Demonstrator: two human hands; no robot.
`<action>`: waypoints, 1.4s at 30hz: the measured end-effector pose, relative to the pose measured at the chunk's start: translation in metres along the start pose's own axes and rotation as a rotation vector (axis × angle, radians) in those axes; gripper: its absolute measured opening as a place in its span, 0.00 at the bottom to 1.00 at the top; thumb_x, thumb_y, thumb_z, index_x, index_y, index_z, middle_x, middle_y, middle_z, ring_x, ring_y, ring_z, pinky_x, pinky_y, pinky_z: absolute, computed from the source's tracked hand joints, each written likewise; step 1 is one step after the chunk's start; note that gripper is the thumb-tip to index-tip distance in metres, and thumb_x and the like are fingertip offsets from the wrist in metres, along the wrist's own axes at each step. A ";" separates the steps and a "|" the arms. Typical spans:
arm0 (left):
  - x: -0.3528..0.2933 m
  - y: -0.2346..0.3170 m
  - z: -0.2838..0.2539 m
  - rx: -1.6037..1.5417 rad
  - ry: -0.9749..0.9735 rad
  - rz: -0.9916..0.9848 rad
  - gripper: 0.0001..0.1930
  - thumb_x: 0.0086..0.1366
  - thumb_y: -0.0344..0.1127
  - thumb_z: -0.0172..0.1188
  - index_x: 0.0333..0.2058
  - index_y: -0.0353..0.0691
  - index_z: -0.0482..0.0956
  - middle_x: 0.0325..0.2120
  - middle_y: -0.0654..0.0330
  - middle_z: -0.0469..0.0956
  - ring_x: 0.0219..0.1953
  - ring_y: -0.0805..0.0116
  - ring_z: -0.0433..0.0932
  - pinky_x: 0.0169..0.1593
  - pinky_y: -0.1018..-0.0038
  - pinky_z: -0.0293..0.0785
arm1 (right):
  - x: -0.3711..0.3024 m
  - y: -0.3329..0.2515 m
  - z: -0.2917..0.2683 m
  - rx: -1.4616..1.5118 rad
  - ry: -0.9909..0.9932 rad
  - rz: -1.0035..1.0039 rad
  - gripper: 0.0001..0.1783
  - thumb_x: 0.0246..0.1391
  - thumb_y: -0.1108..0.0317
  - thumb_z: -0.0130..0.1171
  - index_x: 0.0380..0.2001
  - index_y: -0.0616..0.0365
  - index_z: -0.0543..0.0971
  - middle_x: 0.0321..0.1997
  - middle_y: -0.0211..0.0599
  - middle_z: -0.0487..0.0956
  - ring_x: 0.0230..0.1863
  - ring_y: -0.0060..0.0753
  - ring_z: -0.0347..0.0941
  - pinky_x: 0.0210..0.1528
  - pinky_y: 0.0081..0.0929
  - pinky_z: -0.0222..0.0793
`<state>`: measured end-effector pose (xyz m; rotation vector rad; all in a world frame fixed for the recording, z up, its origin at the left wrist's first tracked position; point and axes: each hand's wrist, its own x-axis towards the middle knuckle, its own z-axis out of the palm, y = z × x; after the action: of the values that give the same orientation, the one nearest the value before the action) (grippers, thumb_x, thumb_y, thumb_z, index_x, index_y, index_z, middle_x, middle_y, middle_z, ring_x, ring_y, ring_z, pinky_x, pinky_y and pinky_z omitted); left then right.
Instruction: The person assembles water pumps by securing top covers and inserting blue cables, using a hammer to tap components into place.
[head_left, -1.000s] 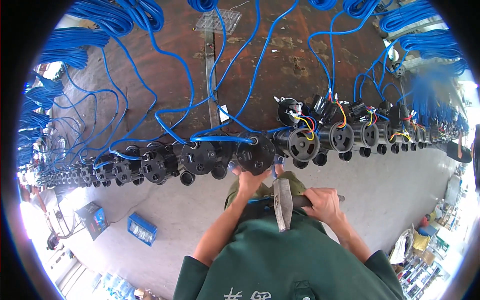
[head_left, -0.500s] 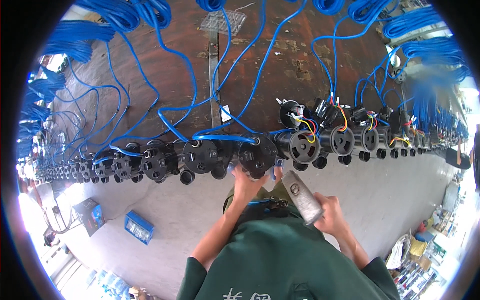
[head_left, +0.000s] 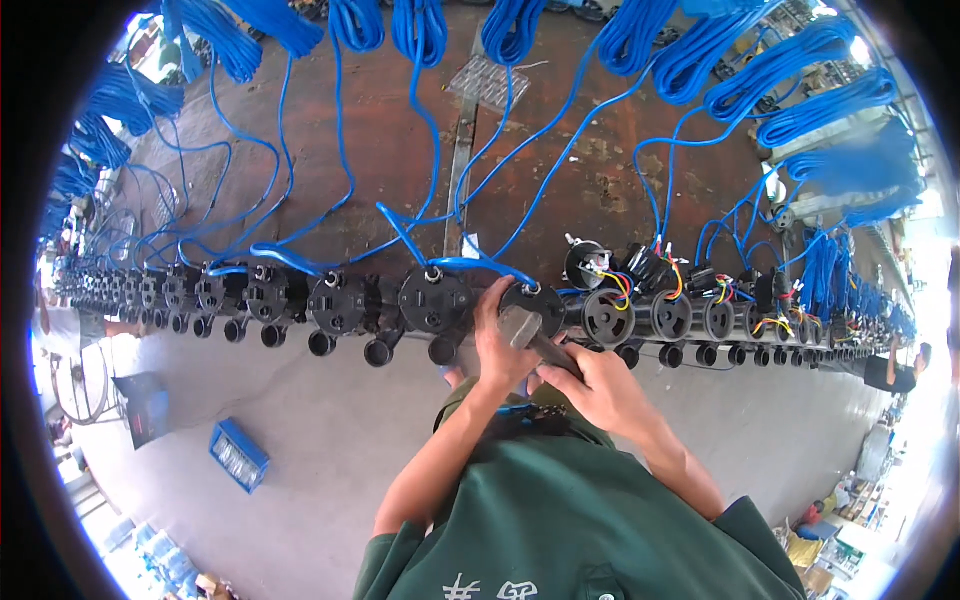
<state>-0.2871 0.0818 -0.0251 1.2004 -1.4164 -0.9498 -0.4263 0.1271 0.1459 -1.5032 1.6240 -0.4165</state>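
Note:
A hammer with a worn grey metal head (head_left: pixel 520 326) is gripped by its dark handle in my right hand (head_left: pixel 603 388). The head is at the front of a black round motor housing (head_left: pixel 546 300), partly covering it; whether they touch, I cannot tell. My left hand (head_left: pixel 496 345) is closed around the left side of that housing, fingertips up near its top. A blue cable runs into the top of the housing. Just left stands another capped black housing (head_left: pixel 434 298). To the right, an uncapped housing (head_left: pixel 607 318) shows red, yellow and blue wires.
Several similar housings line the front edge of a worn brown table (head_left: pixel 380 120). Coiled blue cables (head_left: pixel 510 30) lie along its far side. A clear plastic tray (head_left: pixel 490 82) rests on the table. On the floor are a blue crate (head_left: pixel 239 455) and a dark box (head_left: pixel 143 410). Another person (head_left: pixel 890 372) is far right.
The hammer has come down from raised near my chest to the housing's front. My left hand has moved up from below the housing onto its left side. The view has shifted.

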 end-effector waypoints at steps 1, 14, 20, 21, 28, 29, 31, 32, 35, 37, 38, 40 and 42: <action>-0.002 0.000 -0.001 -0.007 0.008 -0.031 0.52 0.40 0.38 0.83 0.66 0.38 0.67 0.62 0.48 0.72 0.63 0.44 0.71 0.68 0.54 0.67 | -0.004 -0.009 -0.008 0.049 0.001 0.006 0.17 0.67 0.58 0.62 0.37 0.64 0.80 0.19 0.42 0.73 0.20 0.31 0.65 0.26 0.34 0.62; 0.003 0.001 -0.002 0.092 0.040 0.094 0.54 0.37 0.40 0.85 0.63 0.35 0.66 0.57 0.48 0.76 0.57 0.47 0.78 0.63 0.57 0.75 | -0.018 0.016 -0.017 0.098 0.083 0.148 0.23 0.70 0.53 0.58 0.33 0.66 0.78 0.22 0.41 0.77 0.24 0.33 0.71 0.28 0.35 0.65; 0.002 -0.012 -0.003 0.057 0.043 0.141 0.52 0.36 0.38 0.85 0.63 0.36 0.69 0.57 0.48 0.76 0.58 0.47 0.76 0.63 0.56 0.72 | -0.026 -0.052 -0.016 0.030 0.120 -0.065 0.22 0.69 0.54 0.58 0.37 0.67 0.78 0.25 0.51 0.78 0.27 0.55 0.75 0.31 0.43 0.68; 0.002 -0.024 -0.005 0.066 0.044 0.191 0.52 0.36 0.37 0.85 0.63 0.36 0.69 0.57 0.48 0.76 0.58 0.47 0.77 0.63 0.57 0.73 | -0.018 -0.048 -0.005 -0.037 0.083 0.002 0.23 0.69 0.52 0.58 0.37 0.67 0.78 0.26 0.54 0.78 0.28 0.59 0.75 0.33 0.44 0.69; 0.006 -0.006 -0.007 -0.015 -0.006 0.063 0.51 0.36 0.39 0.86 0.62 0.33 0.71 0.51 0.48 0.80 0.51 0.53 0.82 0.58 0.62 0.79 | -0.028 0.008 -0.012 0.261 0.023 0.178 0.26 0.71 0.47 0.56 0.37 0.64 0.80 0.25 0.39 0.77 0.26 0.33 0.72 0.32 0.35 0.66; 0.005 -0.010 -0.004 0.068 0.039 0.126 0.53 0.36 0.36 0.87 0.64 0.36 0.69 0.48 0.50 0.82 0.47 0.59 0.83 0.54 0.65 0.81 | -0.041 0.010 -0.022 0.337 0.071 0.216 0.24 0.70 0.49 0.57 0.35 0.63 0.80 0.24 0.32 0.74 0.27 0.22 0.67 0.30 0.31 0.62; 0.002 -0.013 0.004 0.048 0.080 0.113 0.52 0.35 0.36 0.86 0.63 0.36 0.71 0.50 0.49 0.81 0.50 0.57 0.82 0.57 0.62 0.79 | -0.065 0.027 -0.045 0.317 0.244 0.297 0.23 0.69 0.49 0.60 0.33 0.62 0.80 0.22 0.30 0.72 0.26 0.21 0.67 0.29 0.31 0.62; 0.002 -0.005 0.006 0.079 0.088 0.122 0.52 0.35 0.37 0.86 0.63 0.36 0.71 0.51 0.49 0.80 0.50 0.56 0.82 0.58 0.61 0.79 | -0.075 0.045 -0.057 0.217 0.354 0.312 0.23 0.69 0.49 0.60 0.32 0.62 0.80 0.20 0.29 0.71 0.26 0.20 0.66 0.28 0.32 0.62; 0.000 -0.008 0.010 0.170 0.086 0.106 0.53 0.36 0.38 0.86 0.63 0.35 0.70 0.52 0.49 0.79 0.51 0.52 0.82 0.58 0.60 0.78 | -0.099 0.121 -0.095 -0.112 0.580 0.396 0.25 0.64 0.47 0.65 0.31 0.62 0.80 0.18 0.39 0.76 0.21 0.38 0.72 0.27 0.41 0.66; -0.002 0.012 0.008 0.186 0.059 0.058 0.56 0.39 0.37 0.85 0.67 0.34 0.63 0.59 0.45 0.73 0.61 0.49 0.74 0.66 0.57 0.70 | -0.108 0.160 -0.121 -0.315 0.691 0.437 0.26 0.61 0.45 0.67 0.31 0.61 0.81 0.21 0.46 0.79 0.23 0.51 0.77 0.29 0.45 0.70; -0.006 0.025 0.010 0.245 0.082 0.088 0.57 0.42 0.37 0.85 0.69 0.33 0.60 0.63 0.43 0.69 0.65 0.47 0.70 0.69 0.55 0.66 | -0.111 0.179 -0.133 -0.395 0.729 0.455 0.26 0.59 0.44 0.68 0.31 0.61 0.81 0.23 0.49 0.81 0.26 0.57 0.79 0.31 0.47 0.72; -0.024 0.047 0.022 0.467 0.263 0.275 0.56 0.48 0.38 0.82 0.71 0.31 0.56 0.68 0.41 0.61 0.69 0.44 0.63 0.72 0.52 0.61 | -0.114 0.220 -0.151 -0.436 0.751 0.449 0.22 0.56 0.48 0.71 0.33 0.58 0.81 0.25 0.46 0.83 0.29 0.57 0.81 0.33 0.49 0.74; -0.043 0.095 0.051 0.510 0.262 0.580 0.41 0.58 0.38 0.74 0.66 0.33 0.63 0.64 0.43 0.66 0.67 0.42 0.66 0.70 0.50 0.63 | -0.117 0.264 -0.168 -0.446 0.735 0.353 0.21 0.55 0.49 0.72 0.36 0.58 0.81 0.25 0.46 0.83 0.30 0.57 0.82 0.33 0.49 0.75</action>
<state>-0.3551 0.1401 0.0486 1.1147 -1.7046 -0.0240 -0.7346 0.2427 0.0903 -1.4025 2.6538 -0.4550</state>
